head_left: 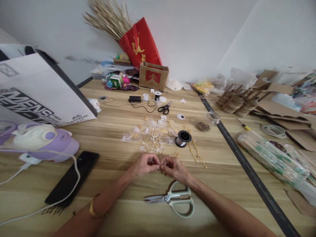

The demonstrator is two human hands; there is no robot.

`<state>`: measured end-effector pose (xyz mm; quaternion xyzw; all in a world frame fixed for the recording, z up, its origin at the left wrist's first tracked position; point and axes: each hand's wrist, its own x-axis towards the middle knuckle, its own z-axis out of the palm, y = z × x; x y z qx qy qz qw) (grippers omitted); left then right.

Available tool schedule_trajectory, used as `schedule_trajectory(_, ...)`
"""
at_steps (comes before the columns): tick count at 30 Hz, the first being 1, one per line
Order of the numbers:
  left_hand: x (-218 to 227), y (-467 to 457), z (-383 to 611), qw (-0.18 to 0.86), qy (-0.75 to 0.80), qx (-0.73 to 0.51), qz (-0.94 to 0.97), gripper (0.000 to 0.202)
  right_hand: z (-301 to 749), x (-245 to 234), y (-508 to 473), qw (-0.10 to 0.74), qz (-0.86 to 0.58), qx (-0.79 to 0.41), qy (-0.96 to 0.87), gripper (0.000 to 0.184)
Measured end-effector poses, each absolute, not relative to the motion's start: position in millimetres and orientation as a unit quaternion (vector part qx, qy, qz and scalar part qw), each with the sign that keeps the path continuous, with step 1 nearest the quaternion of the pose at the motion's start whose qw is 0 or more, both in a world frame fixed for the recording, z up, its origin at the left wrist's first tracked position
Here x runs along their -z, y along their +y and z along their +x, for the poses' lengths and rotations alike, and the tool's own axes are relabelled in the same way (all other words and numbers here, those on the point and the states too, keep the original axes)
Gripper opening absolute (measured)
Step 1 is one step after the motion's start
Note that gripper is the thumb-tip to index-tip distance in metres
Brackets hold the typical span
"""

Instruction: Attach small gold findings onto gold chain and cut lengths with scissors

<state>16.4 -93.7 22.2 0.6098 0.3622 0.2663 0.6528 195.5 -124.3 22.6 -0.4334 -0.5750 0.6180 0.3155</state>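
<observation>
My left hand (147,162) and my right hand (173,167) meet above the wooden table, fingertips pinched together. What they hold between them is too small to make out. Just beyond the fingers lies a spread of gold and clear beads (156,141), some in small plastic bags. A spool of clear thread (183,139) stands on the far side of my right hand. To its right lies a gold bead chain (195,149). Scissors with pale green handles (172,199) rest open below my hands, between my forearms.
At left are a black phone (72,177) under a white cable, a purple-and-white appliance (46,141) and a large white box (37,89). Black scissors (165,108) and a brown paper box (153,76) sit farther back. Plastic-wrapped sticks (271,161) lie right of a dark strip (237,151).
</observation>
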Motion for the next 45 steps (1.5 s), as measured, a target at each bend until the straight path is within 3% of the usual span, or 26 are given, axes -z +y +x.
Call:
schedule_trajectory(10,-21.6,-95.5,17.5,0.596,0.379,-0.27,0.654,0.005,196.8,-21.1,-124.2,0.307,-0.44,-0.606,-0.588,0.031)
schedule_trajectory(19,-22.7,-96.9,18.1,0.521,0.421,-0.254,0.698,0.007,197.1,-24.9,-123.4,0.285,-0.459,-0.603,-0.587,0.027)
schedule_trajectory(45,-24.5,-95.9,16.9,0.559,0.404,-0.277,0.669,0.005,195.9,-22.9,-124.7,0.309,-0.435,-0.615,-0.58,0.026)
